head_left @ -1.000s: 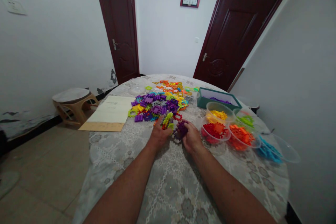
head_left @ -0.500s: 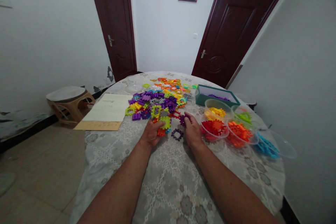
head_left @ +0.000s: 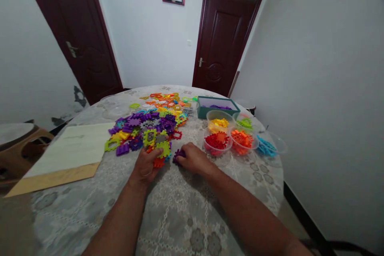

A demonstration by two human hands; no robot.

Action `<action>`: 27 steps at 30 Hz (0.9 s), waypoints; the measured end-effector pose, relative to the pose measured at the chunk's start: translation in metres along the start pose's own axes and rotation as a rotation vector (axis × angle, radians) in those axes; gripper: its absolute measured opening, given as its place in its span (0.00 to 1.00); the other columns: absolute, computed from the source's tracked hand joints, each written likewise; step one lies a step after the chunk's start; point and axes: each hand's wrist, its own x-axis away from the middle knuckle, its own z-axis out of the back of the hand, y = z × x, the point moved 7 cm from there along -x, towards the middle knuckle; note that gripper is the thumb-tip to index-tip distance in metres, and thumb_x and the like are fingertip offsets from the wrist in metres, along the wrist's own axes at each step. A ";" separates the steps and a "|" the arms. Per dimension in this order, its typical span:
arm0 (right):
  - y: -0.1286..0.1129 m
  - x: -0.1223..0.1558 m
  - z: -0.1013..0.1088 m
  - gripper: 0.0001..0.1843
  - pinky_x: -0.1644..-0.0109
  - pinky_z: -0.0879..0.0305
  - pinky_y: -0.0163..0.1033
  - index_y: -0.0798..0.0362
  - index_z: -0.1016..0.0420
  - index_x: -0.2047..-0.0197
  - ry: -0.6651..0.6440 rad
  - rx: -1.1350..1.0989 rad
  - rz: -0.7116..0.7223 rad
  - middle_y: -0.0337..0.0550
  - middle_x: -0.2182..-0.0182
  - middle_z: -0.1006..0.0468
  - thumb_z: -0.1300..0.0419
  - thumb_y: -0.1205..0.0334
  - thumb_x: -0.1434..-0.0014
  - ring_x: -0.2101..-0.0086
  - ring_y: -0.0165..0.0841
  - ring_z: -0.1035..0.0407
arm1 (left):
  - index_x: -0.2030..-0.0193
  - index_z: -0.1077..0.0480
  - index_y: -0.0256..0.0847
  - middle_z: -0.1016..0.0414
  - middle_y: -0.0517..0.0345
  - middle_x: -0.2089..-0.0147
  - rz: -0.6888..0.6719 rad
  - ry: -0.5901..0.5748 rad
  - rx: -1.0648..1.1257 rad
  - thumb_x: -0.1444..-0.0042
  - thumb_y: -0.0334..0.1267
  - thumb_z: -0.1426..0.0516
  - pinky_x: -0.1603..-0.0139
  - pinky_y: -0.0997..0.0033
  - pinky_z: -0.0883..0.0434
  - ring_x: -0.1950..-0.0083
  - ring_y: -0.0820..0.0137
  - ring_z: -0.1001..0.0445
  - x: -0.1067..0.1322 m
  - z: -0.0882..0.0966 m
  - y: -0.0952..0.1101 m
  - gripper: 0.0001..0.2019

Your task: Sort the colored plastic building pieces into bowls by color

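Note:
My left hand (head_left: 147,163) is closed round several toothed plastic building pieces; a lime-green piece (head_left: 163,149) lies under the thumb, with orange and blue ones below it. Close to its right, my right hand (head_left: 192,157) pinches purple toothed pieces (head_left: 179,156) low over the tablecloth; how many it holds is hidden by the fingers. Just beyond both hands spreads a heap of mixed pieces (head_left: 141,123), mostly purple with yellow, grey and green. A red frame-shaped piece (head_left: 177,135) lies at the heap's right edge.
Clear bowls hold sorted pieces: red (head_left: 218,141), yellow (head_left: 219,123), orange (head_left: 243,139), green (head_left: 244,122) and blue (head_left: 266,146). A green box (head_left: 203,112) with purple pieces stands behind them. Cream paper and cardboard (head_left: 90,171) lie at left. More orange pieces (head_left: 163,99) are scattered at the back.
The view has swung to the right. My right hand has moved down onto the spot where a loose purple frame piece lay, and that piece is now in or under its fingers.

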 end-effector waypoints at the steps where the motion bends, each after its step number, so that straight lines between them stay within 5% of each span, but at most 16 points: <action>1: -0.001 0.001 -0.003 0.08 0.58 0.40 0.39 0.52 0.21 0.63 -0.032 0.066 -0.005 0.47 0.60 0.22 0.32 0.58 0.43 0.61 0.37 0.30 | 0.46 0.20 0.44 0.14 0.54 0.52 0.004 0.001 -0.003 0.59 0.32 0.27 0.58 0.65 0.18 0.58 0.60 0.15 0.001 -0.001 0.000 0.30; 9: 0.003 0.000 -0.004 0.24 0.57 0.38 0.38 0.48 0.20 0.50 -0.014 -0.051 0.001 0.43 0.59 0.20 0.27 0.64 0.52 0.61 0.37 0.29 | 0.48 0.20 0.42 0.14 0.51 0.50 -0.002 -0.030 -0.022 0.58 0.33 0.27 0.57 0.66 0.19 0.56 0.60 0.15 0.001 -0.002 -0.001 0.26; 14: 0.008 -0.001 0.002 0.09 0.67 0.43 0.35 0.47 0.18 0.68 -0.022 -0.329 0.017 0.37 0.73 0.20 0.29 0.68 0.54 0.70 0.34 0.32 | 0.47 0.21 0.41 0.14 0.50 0.51 -0.001 -0.026 -0.012 0.59 0.33 0.28 0.55 0.65 0.20 0.56 0.60 0.15 0.003 -0.003 -0.002 0.28; 18: 0.005 -0.004 0.012 0.02 0.69 0.44 0.34 0.49 0.19 0.70 -0.057 -0.405 0.008 0.36 0.74 0.20 0.33 0.66 0.47 0.71 0.32 0.32 | 0.43 0.23 0.43 0.14 0.51 0.54 -0.024 -0.041 0.004 0.59 0.31 0.30 0.55 0.61 0.21 0.57 0.60 0.16 0.005 -0.007 0.000 0.32; 27: -0.007 0.004 0.054 0.10 0.73 0.47 0.33 0.51 0.20 0.66 -0.113 -0.576 -0.094 0.33 0.79 0.26 0.28 0.54 0.42 0.77 0.28 0.39 | 0.42 0.24 0.41 0.15 0.50 0.52 -0.005 -0.062 0.005 0.57 0.33 0.31 0.54 0.62 0.21 0.56 0.60 0.16 0.007 -0.011 -0.002 0.32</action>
